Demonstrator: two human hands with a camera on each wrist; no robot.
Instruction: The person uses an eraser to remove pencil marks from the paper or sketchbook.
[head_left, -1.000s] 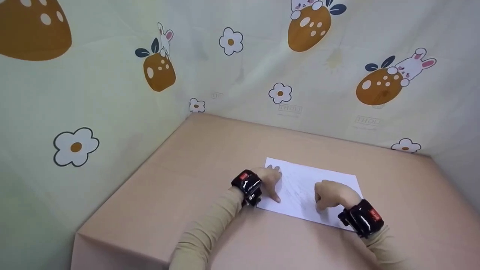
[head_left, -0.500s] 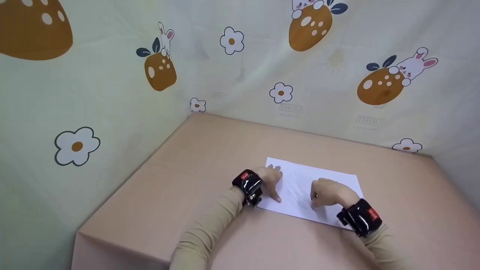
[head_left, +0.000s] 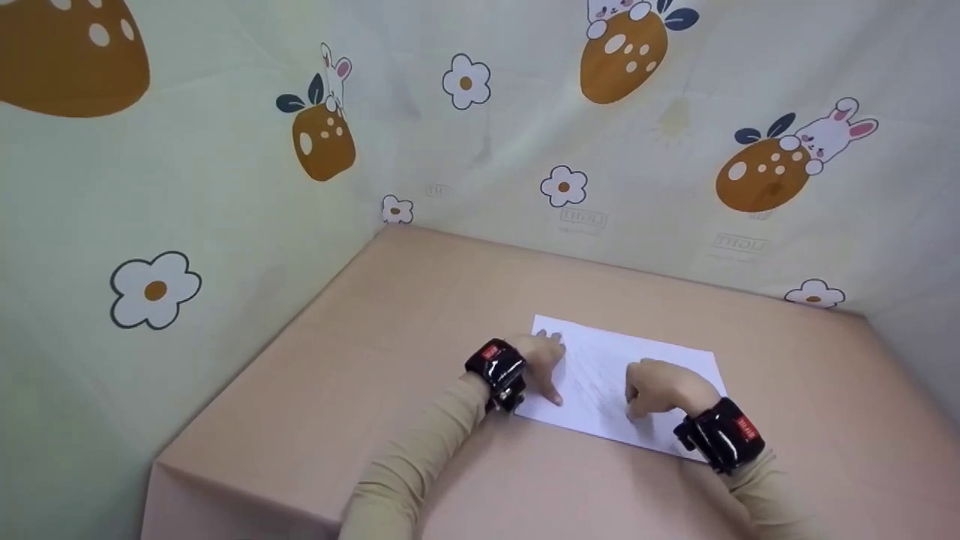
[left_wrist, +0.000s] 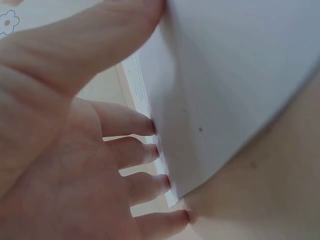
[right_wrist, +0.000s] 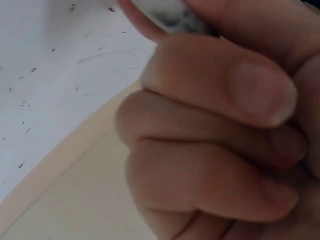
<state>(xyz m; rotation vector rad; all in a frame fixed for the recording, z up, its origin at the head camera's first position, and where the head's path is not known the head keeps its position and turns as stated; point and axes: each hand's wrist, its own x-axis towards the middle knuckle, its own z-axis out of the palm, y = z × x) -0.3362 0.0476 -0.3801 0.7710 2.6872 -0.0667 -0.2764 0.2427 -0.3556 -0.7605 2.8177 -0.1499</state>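
Note:
A white sheet of paper (head_left: pixel 592 341) lies on the cloth-covered table, with faint grey pencil strokes across its middle. My left hand (head_left: pixel 541 360) rests on its left edge, fingers spread; the left wrist view shows the fingertips (left_wrist: pixel 162 182) at the paper's border. Over the sheet's right half, my right hand (head_left: pixel 664 386) is curled with the knuckles up. In the right wrist view it pinches a white eraser (right_wrist: pixel 167 12) smudged dark grey, mostly hidden by the fingers. Small dark eraser crumbs (right_wrist: pixel 34 70) are scattered on the paper beside faint curved lines.
A peach-coloured cloth (head_left: pixel 360 360) covers the table, whose front left corner (head_left: pixel 156 463) drops off. Patterned curtains (head_left: pixel 480 150) with flowers and rabbits enclose the back and left side. A black camera band (head_left: pixel 724 436) is strapped on each wrist, over beige sleeves.
My right hand has shifted slightly left over the paper, then a little back right, still holding the eraser. My left hand has stayed in place on the sheet.

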